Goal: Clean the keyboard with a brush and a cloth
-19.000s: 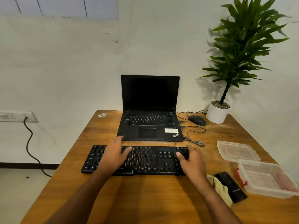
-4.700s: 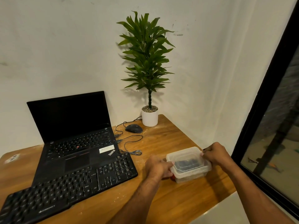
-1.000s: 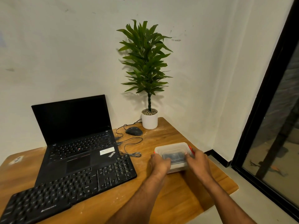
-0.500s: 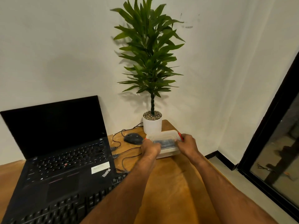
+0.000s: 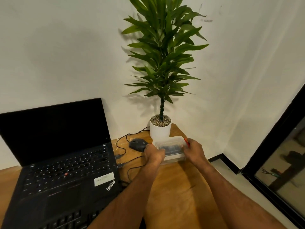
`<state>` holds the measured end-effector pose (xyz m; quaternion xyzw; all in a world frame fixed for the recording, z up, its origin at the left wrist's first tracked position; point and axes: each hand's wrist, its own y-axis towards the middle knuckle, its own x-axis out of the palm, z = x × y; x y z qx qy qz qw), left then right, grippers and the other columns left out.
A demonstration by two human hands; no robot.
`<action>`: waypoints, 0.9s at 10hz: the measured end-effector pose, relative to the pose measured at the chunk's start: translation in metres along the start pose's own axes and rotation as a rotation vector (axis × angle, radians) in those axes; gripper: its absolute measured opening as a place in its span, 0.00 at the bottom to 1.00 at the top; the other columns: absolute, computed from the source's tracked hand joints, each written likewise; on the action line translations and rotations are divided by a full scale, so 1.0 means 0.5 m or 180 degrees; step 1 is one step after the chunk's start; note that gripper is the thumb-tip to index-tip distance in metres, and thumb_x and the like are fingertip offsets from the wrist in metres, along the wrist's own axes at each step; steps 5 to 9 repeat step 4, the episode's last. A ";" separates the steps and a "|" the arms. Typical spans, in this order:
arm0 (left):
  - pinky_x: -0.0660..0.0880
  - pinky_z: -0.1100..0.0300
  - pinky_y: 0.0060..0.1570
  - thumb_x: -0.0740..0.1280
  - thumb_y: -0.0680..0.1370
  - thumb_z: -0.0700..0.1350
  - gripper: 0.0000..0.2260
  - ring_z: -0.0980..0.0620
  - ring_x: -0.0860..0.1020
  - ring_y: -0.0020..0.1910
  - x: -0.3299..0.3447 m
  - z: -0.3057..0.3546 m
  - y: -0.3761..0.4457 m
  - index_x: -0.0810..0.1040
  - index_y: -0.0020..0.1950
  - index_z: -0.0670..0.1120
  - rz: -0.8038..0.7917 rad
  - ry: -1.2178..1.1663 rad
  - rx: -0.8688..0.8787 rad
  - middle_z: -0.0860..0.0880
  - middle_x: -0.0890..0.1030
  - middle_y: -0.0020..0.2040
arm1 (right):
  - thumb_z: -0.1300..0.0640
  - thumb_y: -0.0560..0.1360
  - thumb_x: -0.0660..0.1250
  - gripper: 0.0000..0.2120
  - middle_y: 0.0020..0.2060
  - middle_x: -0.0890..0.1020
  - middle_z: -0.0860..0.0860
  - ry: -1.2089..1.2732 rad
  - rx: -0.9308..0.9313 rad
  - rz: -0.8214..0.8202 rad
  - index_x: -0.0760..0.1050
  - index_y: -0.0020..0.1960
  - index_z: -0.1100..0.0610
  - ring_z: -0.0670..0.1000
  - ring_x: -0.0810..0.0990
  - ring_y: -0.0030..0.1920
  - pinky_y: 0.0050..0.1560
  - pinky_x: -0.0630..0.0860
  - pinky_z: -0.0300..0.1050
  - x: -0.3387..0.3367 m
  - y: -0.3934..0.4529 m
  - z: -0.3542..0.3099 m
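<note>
Clear plastic box (image 5: 171, 149): we see a lidded, see-through container on the far right part of the table (image 5: 178, 182), just in front of the plant pot (image 5: 160, 132) and just right of the mouse (image 5: 137, 144). A dark object lies inside it; we cannot tell what it is. A red clip shows at its right end.
Left hand (image 5: 154, 154): we see it gripping the box's left end, its fingers (image 5: 149, 147) curled round the edge.
Right hand (image 5: 194, 150): we see it gripping the box's right end beside the red clip, fingers clenched on the rim.
Keyboard (image 5: 66, 220): the task's black keyboard shows only as a strip of keys at the bottom edge of the view, directly in front of the laptop (image 5: 62, 162) and partly hidden by the left forearm.
Brush and cloth: we cannot make either out by name in this view.
Laptop: black, open, screen dark, standing at the left of the table, with a white sticker on its palm rest.
Mouse: black, wired, between the laptop and the box; its cable (image 5: 123, 146) loops across the wood toward the laptop's right side.
Plant (image 5: 163, 52): tall and green, rising from a white pot topped with pebbles, at the table's back corner against the white wall (image 5: 66, 55).
Right edge: a dark-framed glass door (image 5: 280, 154) reaches the floor.
</note>
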<state>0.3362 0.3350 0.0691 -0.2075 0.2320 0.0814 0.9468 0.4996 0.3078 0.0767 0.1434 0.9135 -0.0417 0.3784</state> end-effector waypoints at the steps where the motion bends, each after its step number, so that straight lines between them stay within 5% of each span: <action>1: 0.79 0.52 0.52 0.74 0.79 0.45 0.27 0.39 0.79 0.63 -0.047 0.025 -0.030 0.69 0.73 0.38 0.0167 0.0042 0.0099 0.39 0.77 0.67 | 0.55 0.80 0.68 0.16 0.60 0.80 0.57 -0.0459 -0.0190 0.0258 0.74 0.64 0.60 0.57 0.79 0.59 0.59 0.78 0.51 -0.020 -0.018 -0.036; 2: 0.80 0.46 0.58 0.71 0.79 0.46 0.23 0.40 0.79 0.61 -0.110 0.053 -0.065 0.73 0.69 0.36 0.0418 0.0250 0.0432 0.38 0.79 0.65 | 0.55 0.81 0.65 0.21 0.67 0.75 0.57 -0.0741 -0.0386 0.0249 0.68 0.72 0.60 0.57 0.72 0.68 0.64 0.75 0.50 -0.046 -0.049 -0.098; 4: 0.65 0.50 0.76 0.63 0.84 0.47 0.27 0.42 0.67 0.75 -0.261 0.108 -0.174 0.60 0.80 0.38 0.1114 0.1076 0.1552 0.40 0.69 0.76 | 0.57 0.74 0.72 0.28 0.64 0.76 0.59 -0.1112 -0.1349 0.0472 0.69 0.71 0.62 0.59 0.75 0.64 0.61 0.77 0.50 -0.074 -0.093 -0.243; 9: 0.65 0.50 0.76 0.63 0.84 0.47 0.27 0.42 0.67 0.75 -0.261 0.108 -0.174 0.60 0.80 0.38 0.1114 0.1076 0.1552 0.40 0.69 0.76 | 0.57 0.74 0.72 0.28 0.64 0.76 0.59 -0.1112 -0.1349 0.0472 0.69 0.71 0.62 0.59 0.75 0.64 0.61 0.77 0.50 -0.074 -0.093 -0.243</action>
